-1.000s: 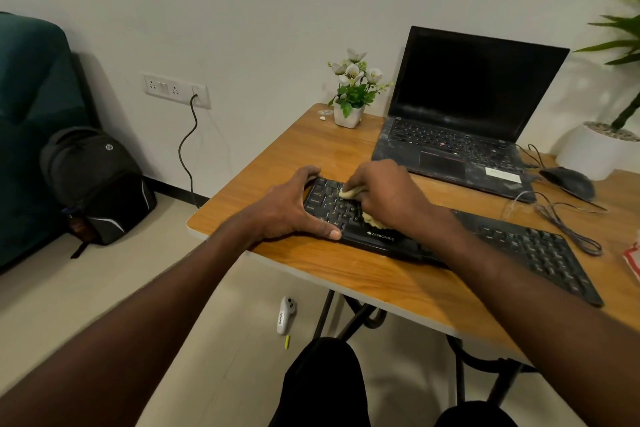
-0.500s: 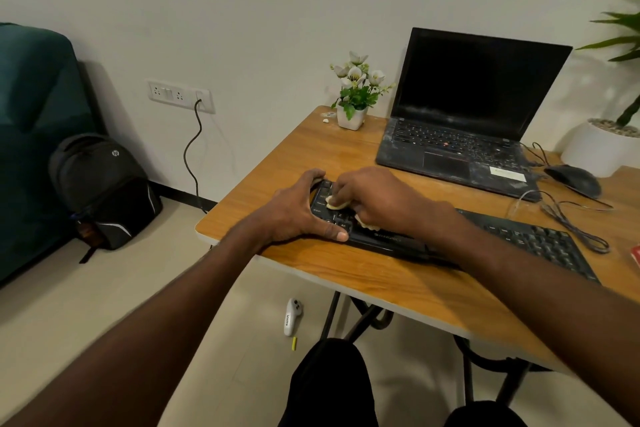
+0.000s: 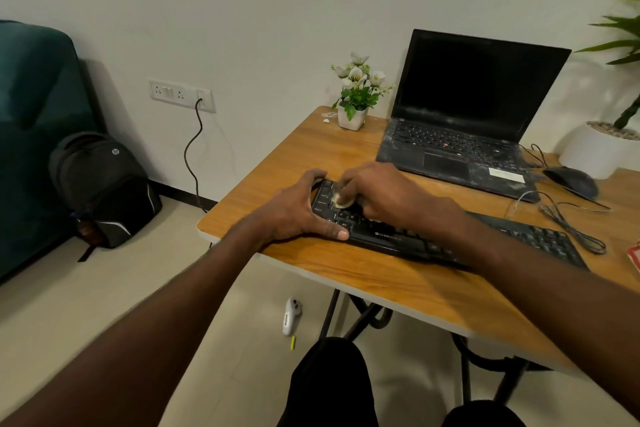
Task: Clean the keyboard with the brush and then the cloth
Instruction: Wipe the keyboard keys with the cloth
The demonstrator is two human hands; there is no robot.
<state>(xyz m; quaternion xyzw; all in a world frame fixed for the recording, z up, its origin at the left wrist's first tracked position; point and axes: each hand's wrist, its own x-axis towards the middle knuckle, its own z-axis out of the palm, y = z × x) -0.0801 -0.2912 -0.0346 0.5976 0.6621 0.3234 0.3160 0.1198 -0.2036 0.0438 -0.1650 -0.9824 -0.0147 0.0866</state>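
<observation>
1. Bracing the keyboard (image 3: pixel 450 239), the left hand (image 3: pixel 294 211) clamps its left end, thumb along the front edge and fingers hooked over the far corner; this hold looks the same as a second ago.
2. Right hand (image 3: pixel 384 194) has slid leftward along the key rows over the last second and now sits at the far-left keys, almost touching the left hand's fingers.
3. Right-hand fingers are curled round a pale wad, taken to be the cloth (image 3: pixel 341 200), pressing it onto the keys; only a small edge shows below the knuckles.
4. Keyboard lies near the front edge of the table (image 3: pixel 346 270), running off to the right under the right forearm; it has not shifted on the wood.
5. Judgement: the wipe has reached the left end of the board, so this is the cloth stage, late in the task; the right-hand keys may already be done, though that cannot be confirmed.
6. No brush is visible anywhere in view.
7. Beyond the hands: open laptop (image 3: pixel 464 128), mouse (image 3: pixel 571 180), flower pot (image 3: pixel 352 118) at the back corner.
</observation>
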